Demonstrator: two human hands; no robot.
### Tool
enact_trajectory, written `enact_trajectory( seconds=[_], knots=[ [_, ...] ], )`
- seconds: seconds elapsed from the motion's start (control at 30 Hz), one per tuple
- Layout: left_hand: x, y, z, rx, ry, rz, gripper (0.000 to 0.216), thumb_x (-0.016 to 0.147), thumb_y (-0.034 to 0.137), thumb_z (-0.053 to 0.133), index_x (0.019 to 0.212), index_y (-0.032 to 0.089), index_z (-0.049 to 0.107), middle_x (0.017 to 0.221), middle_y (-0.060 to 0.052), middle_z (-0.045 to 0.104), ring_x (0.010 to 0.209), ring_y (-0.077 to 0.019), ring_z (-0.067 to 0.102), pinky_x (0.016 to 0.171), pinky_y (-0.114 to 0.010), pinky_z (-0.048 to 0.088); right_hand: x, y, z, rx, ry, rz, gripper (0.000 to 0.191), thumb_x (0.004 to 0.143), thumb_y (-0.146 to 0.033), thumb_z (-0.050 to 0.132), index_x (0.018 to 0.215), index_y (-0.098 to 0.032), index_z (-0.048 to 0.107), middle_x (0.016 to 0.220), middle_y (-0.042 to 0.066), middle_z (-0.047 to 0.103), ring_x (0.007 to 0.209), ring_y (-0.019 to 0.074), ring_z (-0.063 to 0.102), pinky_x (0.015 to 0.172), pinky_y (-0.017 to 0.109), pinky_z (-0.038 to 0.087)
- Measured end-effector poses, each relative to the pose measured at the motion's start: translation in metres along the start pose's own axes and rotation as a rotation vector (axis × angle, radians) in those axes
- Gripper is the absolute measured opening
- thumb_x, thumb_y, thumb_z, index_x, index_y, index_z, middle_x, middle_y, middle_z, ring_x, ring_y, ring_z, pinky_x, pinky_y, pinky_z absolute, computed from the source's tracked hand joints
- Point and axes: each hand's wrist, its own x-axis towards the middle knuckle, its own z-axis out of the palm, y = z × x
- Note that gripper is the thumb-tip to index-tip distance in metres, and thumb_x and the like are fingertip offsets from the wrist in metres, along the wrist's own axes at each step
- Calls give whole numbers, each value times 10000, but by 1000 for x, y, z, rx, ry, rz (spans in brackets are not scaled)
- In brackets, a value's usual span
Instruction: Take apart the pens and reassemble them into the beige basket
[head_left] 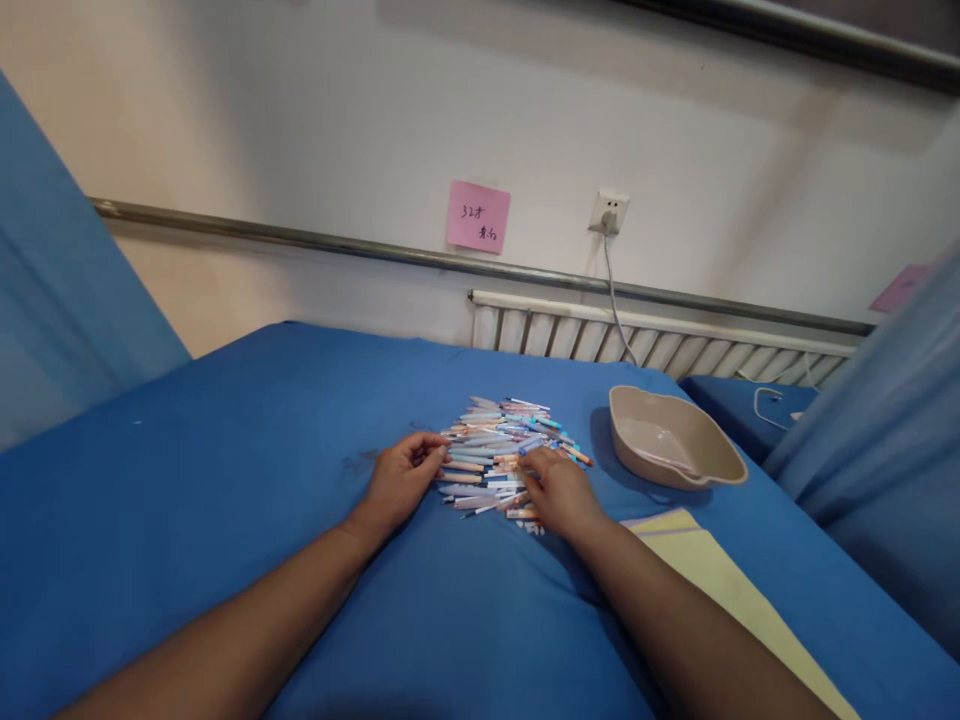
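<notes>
A loose pile of pens [487,440], mostly grey, white and orange, lies roughly side by side on the blue sheet. At the pile's left edge, my left hand [401,480] has thumb and forefinger pinched together at a pen's end. My right hand [562,490] rests over the right side of the pile, its fingers curled down onto the pens; what lies under those fingertips is hidden. Several small white bits [531,527] lie just below the pile, beside my right hand.
A beige plastic basin [679,430] stands right of the pile, with something flat and pale inside. Yellow paper [720,580] lies partly under my right forearm. Behind are a radiator [570,330], a metal rail [337,240] and a plugged socket [609,212]. Blue curtains [885,450] hang at both sides.
</notes>
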Motion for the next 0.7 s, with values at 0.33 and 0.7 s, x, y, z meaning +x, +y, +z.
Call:
enact_trajectory(
  seconds=[0.33,0.7],
  knots=[
    [9,-7,-9,174,52,44,286,735,380,564,888,144,616,742,-18,643,672,-146,586,618,-242,463,2,12,-2,-58,-38,-15,220,813,-224,534,1026,-218,591,1020,64,600,985,219,501,884,330,342],
    [-9,5,-1,276,-194,121,226,767,354,530,868,173,621,743,1,637,672,-143,576,627,-246,461,2,11,-4,111,36,40,127,855,-245,476,867,-210,598,856,27,639,824,168,569,733,266,396]
  ],
)
